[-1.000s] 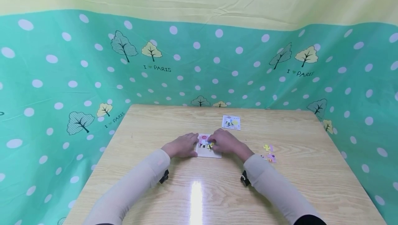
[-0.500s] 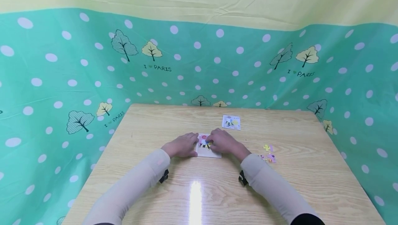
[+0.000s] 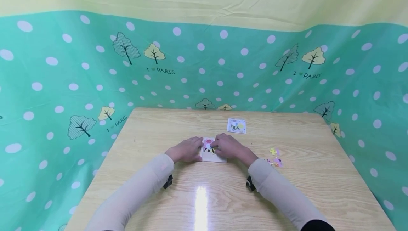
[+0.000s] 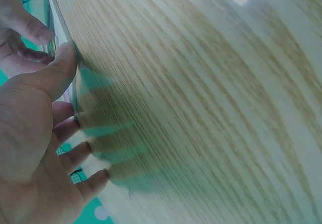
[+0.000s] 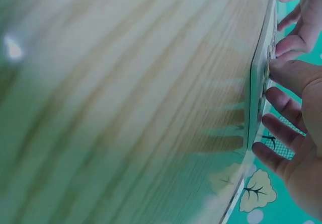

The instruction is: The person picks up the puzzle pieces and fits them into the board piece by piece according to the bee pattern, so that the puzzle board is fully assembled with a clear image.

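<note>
A small puzzle board (image 3: pixel 210 157) with a bee picture lies on the table, part of it hidden under my hands. My left hand (image 3: pixel 188 149) rests at its left edge; in the left wrist view, the thumb (image 4: pixel 63 63) touches the board's edge while the spread fingers (image 4: pixel 75 156) reach down to the tabletop. From the right, my right hand (image 3: pixel 228 146) lies over the board with fingertips pressing on the bee picture. The right wrist view shows its thumb (image 5: pixel 284 73) on the board's face and its other fingers extended along the board.
Loose yellow and purple puzzle pieces (image 3: pixel 276 161) lie on the wooden table (image 3: pixel 302 185) right of the board. Farther back is a picture card (image 3: pixel 236 126) with a similar bee. A green dotted curtain (image 3: pixel 204 64) surrounds the table's back and sides.
My right hand has shifted slightly left over the bee picture, fingertips still on the board. The left hand and the loose pieces stay in place.
</note>
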`<state>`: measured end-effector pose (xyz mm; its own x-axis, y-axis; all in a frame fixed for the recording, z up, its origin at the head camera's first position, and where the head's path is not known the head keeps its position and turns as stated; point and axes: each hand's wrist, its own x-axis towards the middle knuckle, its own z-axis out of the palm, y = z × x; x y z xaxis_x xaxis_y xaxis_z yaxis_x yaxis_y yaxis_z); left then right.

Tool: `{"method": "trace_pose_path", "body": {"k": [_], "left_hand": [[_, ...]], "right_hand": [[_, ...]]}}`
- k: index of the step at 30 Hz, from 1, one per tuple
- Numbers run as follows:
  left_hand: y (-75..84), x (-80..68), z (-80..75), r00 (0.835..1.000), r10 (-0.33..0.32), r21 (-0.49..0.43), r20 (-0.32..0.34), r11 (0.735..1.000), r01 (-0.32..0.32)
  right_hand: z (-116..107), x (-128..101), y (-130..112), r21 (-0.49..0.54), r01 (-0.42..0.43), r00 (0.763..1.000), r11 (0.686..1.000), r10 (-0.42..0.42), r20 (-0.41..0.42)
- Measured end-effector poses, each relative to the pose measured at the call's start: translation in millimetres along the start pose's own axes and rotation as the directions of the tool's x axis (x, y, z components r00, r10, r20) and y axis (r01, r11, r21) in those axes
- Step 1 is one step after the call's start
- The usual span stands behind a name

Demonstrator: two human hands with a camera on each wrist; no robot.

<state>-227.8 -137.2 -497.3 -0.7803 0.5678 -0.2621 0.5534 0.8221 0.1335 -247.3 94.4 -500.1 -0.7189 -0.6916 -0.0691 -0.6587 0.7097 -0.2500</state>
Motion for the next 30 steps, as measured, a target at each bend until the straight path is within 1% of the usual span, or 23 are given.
{"method": "trace_pose_path", "body": {"k": [4, 9, 16, 22, 25, 30], "left_hand": [[1.8, -1.4, -1.2, 1.0, -0.005, -0.01, 0.007, 1.0, 0.005], [2.5, -3.0, -3.3, 1.0, 0.001, -0.023, -0.005, 1.0, -0.001], [1.7, -2.7, -2.7, 1.0, 0.006, -0.021, -0.007, 1.0, -0.006], [1.9, -1.9, -2.4, 1.0, 0.006, -0.001, -0.001, 1.0, -0.006], [1.7, -1.2, -1.8, 1.0, 0.002, 0.005, -0.001, 1.0, -0.002], [1.9, -0.4, -1.0, 1.0, 0.005, -0.006, -0.008, 1.0, -0.005]], "right_hand": [[-2.5, -6.5, 4.1, 0.048, 0.006, 1.0, 0.999, -0.005, -0.024], [-12.0, -17.3, 11.9, 0.095, -0.016, 0.998, 0.995, 0.02, -0.051], [-22.1, -35.7, 31.4, 0.082, -0.032, 0.996, 0.996, 0.038, -0.08], [-25.7, -60.4, 50.6, 0.128, -0.09, 0.989, 0.988, 0.104, -0.103], [-26.8, -73.3, 60.7, 0.158, -0.136, 0.984, 0.978, 0.152, -0.094], [-27.7, -95.6, 78.5, 0.186, -0.184, 0.974, 0.965, 0.205, -0.098]]}}
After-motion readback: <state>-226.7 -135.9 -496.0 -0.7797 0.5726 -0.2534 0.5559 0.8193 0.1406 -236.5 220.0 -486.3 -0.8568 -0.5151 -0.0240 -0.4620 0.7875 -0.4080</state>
